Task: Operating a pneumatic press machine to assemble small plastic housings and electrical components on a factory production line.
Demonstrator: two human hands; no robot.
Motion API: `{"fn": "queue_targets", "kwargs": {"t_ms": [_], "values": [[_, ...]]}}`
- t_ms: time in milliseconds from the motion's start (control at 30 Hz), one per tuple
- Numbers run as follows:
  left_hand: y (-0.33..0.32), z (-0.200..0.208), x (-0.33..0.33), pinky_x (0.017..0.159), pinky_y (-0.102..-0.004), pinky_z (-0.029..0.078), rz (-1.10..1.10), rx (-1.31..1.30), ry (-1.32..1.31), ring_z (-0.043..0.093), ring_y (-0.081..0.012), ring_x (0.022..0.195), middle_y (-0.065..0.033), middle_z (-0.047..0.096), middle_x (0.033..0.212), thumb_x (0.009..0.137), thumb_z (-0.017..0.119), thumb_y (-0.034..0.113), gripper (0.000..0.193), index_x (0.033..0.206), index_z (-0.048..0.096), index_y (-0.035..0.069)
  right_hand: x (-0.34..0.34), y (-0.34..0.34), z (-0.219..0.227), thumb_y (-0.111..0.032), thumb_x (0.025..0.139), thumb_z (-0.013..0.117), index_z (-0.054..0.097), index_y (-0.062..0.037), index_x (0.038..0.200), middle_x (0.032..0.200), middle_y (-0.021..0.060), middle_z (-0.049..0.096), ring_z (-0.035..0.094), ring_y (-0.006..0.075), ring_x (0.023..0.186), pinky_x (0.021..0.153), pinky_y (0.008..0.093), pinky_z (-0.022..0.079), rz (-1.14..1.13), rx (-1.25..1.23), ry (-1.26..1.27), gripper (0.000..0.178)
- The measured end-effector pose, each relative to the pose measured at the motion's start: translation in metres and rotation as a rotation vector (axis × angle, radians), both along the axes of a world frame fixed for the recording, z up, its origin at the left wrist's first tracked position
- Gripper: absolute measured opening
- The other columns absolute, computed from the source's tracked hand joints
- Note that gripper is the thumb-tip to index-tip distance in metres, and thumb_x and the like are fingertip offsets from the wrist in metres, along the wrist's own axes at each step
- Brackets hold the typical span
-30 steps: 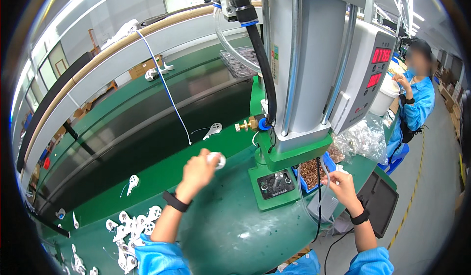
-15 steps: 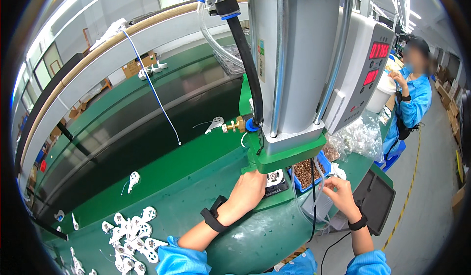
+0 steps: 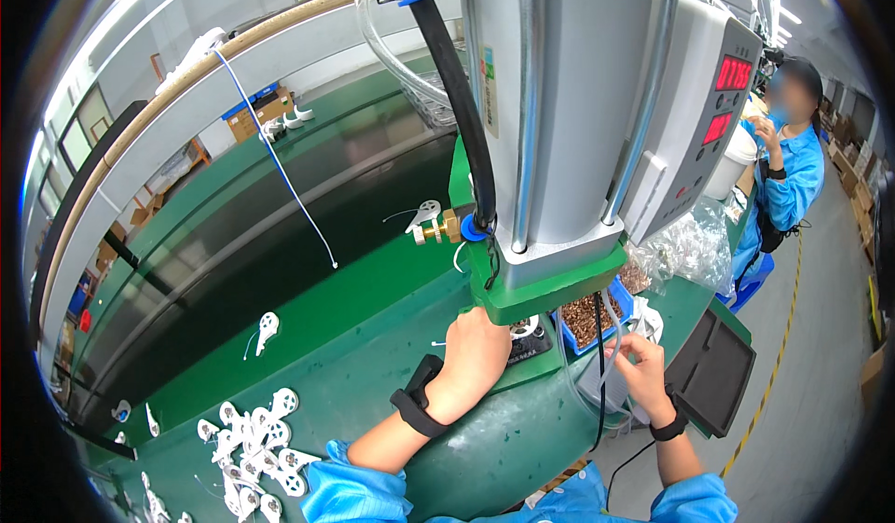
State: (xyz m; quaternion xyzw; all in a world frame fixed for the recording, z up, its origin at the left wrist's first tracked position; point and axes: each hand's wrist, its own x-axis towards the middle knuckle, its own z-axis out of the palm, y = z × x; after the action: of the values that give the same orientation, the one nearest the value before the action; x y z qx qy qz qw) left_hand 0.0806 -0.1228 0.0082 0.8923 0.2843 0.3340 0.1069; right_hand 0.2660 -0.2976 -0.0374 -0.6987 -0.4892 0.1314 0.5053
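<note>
My left hand (image 3: 474, 355) reaches beneath the green plate of a pneumatic press (image 3: 557, 285). Its fingers are hidden there, and a short white cord end (image 3: 438, 344) sticks out beside it. Just right of this hand a black fixture (image 3: 530, 341) with a white round part (image 3: 522, 325) shows partly below the press. My right hand (image 3: 643, 372) is closed in a pinch by a clear grey tube, in front of a blue bin (image 3: 571, 338) of small copper-coloured pieces. What the pinch holds is too small to make out.
Several white wheel-like parts with cords (image 3: 256, 448) lie heaped at the left of the green bench. Single white parts (image 3: 268, 329) lie on the green belt beyond. A black tray (image 3: 713, 369) and clear plastic bags (image 3: 685, 248) are at right, near a co-worker in blue (image 3: 792, 173).
White parts on the belt have shifted right and away. A white cord end now shows beside my left hand. My right hand stays pinched near the bin. The view has shifted slightly.
</note>
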Motion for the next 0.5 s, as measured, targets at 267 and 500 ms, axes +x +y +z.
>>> {"fn": "queue_targets", "kwargs": {"t_ms": [267,500], "values": [[0.003,-0.014,0.002,0.047,-0.0451,0.047,0.002,-0.009,-0.015,0.058,-0.0380,0.056,-0.0208,0.055,0.059,0.067,0.052,-0.002,0.003,0.068,0.055,-0.002,-0.009,0.011,-0.029,0.003,0.074,0.061,0.061,0.0026,0.081,0.073,0.0043,0.059,0.051,0.0086,0.065,0.061,0.0216,0.041,-0.092,0.215,0.211,0.007],[-0.004,0.008,-0.017,0.057,-0.0454,0.048,0.057,-0.152,-0.006,0.059,-0.0387,0.064,-0.0182,0.059,0.071,0.080,0.050,0.007,0.016,0.093,0.054,0.001,-0.009,0.012,-0.047,0.002,0.077,0.062,0.061,0.0023,0.081,0.076,0.0048,0.060,0.053,0.0086,0.068,0.063,0.0215,0.043,-0.170,0.188,0.348,0.005]]}}
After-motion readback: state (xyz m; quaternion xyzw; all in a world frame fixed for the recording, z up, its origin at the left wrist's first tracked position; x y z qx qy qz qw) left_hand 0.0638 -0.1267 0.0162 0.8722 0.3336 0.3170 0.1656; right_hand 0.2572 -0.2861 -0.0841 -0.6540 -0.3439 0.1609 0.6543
